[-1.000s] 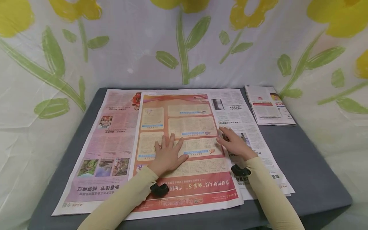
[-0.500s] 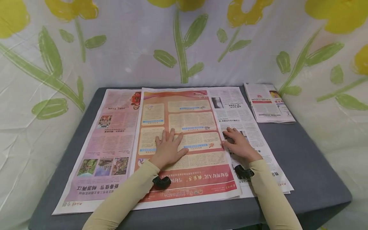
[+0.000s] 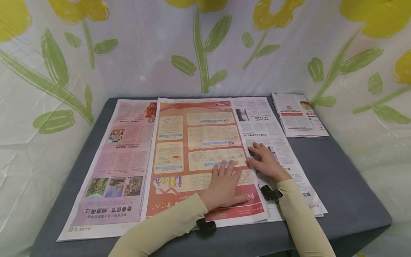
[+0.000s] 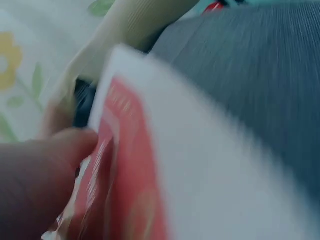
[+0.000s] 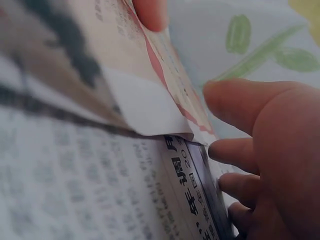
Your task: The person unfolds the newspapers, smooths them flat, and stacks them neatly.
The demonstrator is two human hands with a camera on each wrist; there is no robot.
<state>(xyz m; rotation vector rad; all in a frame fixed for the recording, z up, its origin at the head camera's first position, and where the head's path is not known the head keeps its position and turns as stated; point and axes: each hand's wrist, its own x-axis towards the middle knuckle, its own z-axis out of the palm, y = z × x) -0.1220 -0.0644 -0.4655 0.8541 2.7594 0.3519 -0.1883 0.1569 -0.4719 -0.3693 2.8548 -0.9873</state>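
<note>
A folded orange-red newspaper page (image 3: 170, 153) lies on top of a wider spread newspaper (image 3: 112, 160) in the head view. My left hand (image 3: 223, 187) rests on its front right part with fingers spread straight. In the left wrist view the thumb (image 4: 75, 150) is beside the page's white-margined corner (image 4: 135, 75), blurred. My right hand (image 3: 267, 162) is at the page's right edge, fingers loosely extended over the printed sheet (image 3: 282, 146) beneath. In the right wrist view the page edge (image 5: 145, 110) lifts slightly off that sheet, near the right thumb (image 5: 235, 102).
A small stack of folded newspapers (image 3: 300, 117) lies at the back right of the grey-covered table (image 3: 346, 189). A white curtain (image 3: 141, 53) with painted yellow flowers hangs behind and along both sides.
My left hand has slid across the orange-red page to the right and toward the front edge. My right hand moved slightly right early on, then stayed. The page's front edge sits slightly farther back.
</note>
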